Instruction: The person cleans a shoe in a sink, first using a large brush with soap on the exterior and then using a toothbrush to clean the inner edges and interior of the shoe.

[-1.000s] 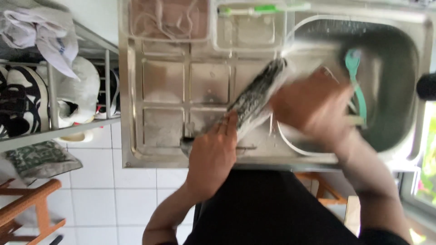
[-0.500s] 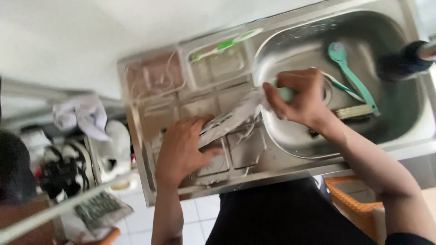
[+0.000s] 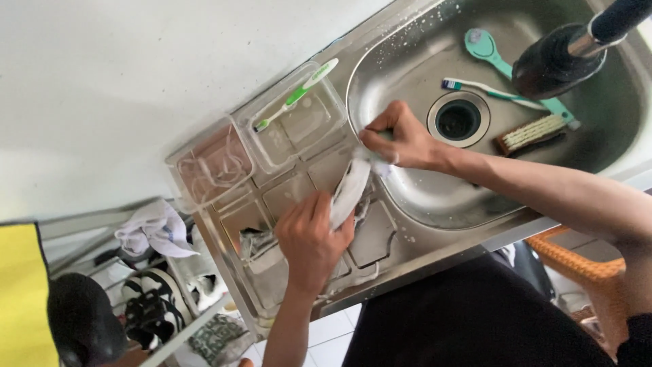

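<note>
Left hand: the left hand [image 3: 309,238] presses palm-down on the near end of a soapy pale shoe [image 3: 348,191], fingers curled over its edge and gripping it against the drainboard [image 3: 380,234].
Right hand: the right hand [image 3: 401,139] is closed in a fist around something small and pale at the far end of the shoe; what it is cannot be told, as the fingers hide most of it.
Shoe position: it lies across the ribbed drainboard, just at the rim of the sink bowl [image 3: 421,197].
Shoe axis: its long axis runs from the left hand up and to the right toward the right hand, the far tip pointing at the basin.
Containers: 2 clear plastic tubs stand at the back of the drainboard against the wall; the left tub [image 3: 214,166] holds pinkish water and pale laces, the right tub [image 3: 299,122] carries a green-and-white toothbrush [image 3: 295,95] laid across its top.
In the basin: a teal long-handled brush [image 3: 492,54], a second toothbrush [image 3: 485,87] and a wooden scrub brush [image 3: 530,134] lie round the drain [image 3: 458,119].
Tap: a dark tap head [image 3: 557,58] hangs over the basin.
Below left: a rack [image 3: 183,278] with a white cloth [image 3: 156,231] and black-and-white shoes [image 3: 146,306].
</note>
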